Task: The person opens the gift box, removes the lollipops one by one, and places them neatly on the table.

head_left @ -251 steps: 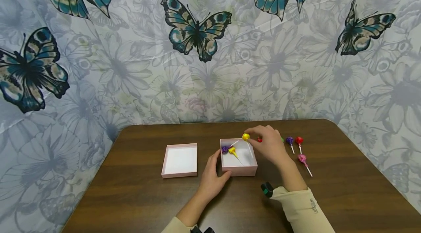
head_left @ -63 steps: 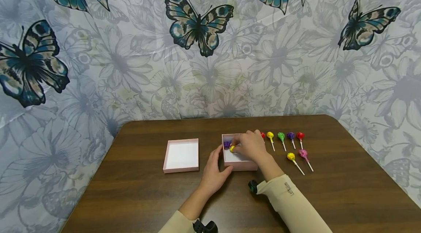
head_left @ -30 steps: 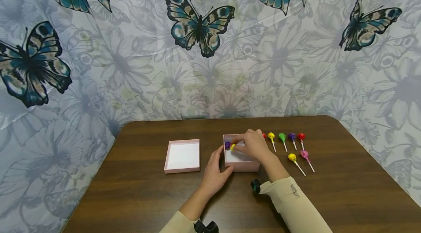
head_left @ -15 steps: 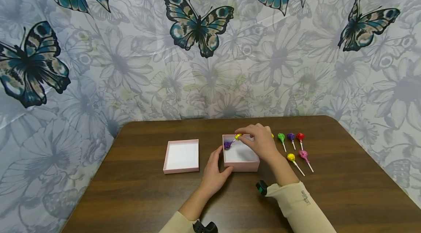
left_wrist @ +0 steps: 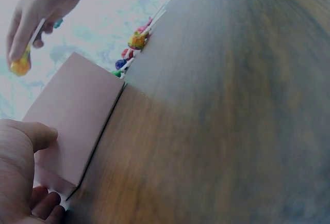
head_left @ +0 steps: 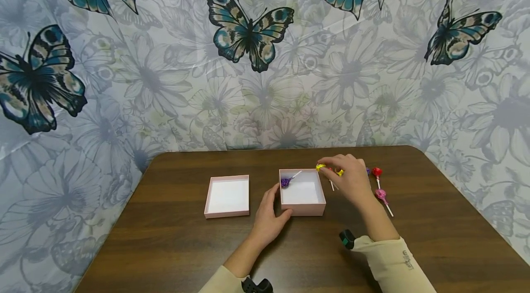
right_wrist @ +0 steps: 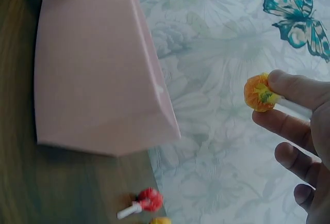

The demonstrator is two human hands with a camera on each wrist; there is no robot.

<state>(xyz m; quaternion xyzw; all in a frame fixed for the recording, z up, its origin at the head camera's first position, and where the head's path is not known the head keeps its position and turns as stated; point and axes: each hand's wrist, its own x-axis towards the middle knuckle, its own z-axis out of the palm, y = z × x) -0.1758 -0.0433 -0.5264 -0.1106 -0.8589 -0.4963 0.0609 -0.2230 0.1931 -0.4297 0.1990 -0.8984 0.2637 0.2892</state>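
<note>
A yellow lollipop (head_left: 320, 167) is pinched by its wrapped head between the thumb and forefinger of my right hand (head_left: 348, 179). The hand hovers just past the right rim of a pink box (head_left: 302, 210). In the right wrist view the lollipop's white stick (right_wrist: 295, 106) points back toward the palm. My left hand (head_left: 267, 223) holds the box at its front left corner, thumb on the front wall and fingers along the left side. Inside the open box lies one purple lollipop (head_left: 285, 182), its stick slanting up to the right.
A pink lid (head_left: 227, 214) lies left of the box, white inside up. Right of the box, several lollipops lie on the brown table (head_left: 186, 247), among them a red one (head_left: 377, 172) and a pink one (head_left: 381, 194). My right hand and forearm hide some of them.
Earlier, my right hand put a yellow lollipop near the pink one. Then it reached into the box, lifted out another yellow one and carried it right. My left hand stays at the box.
</note>
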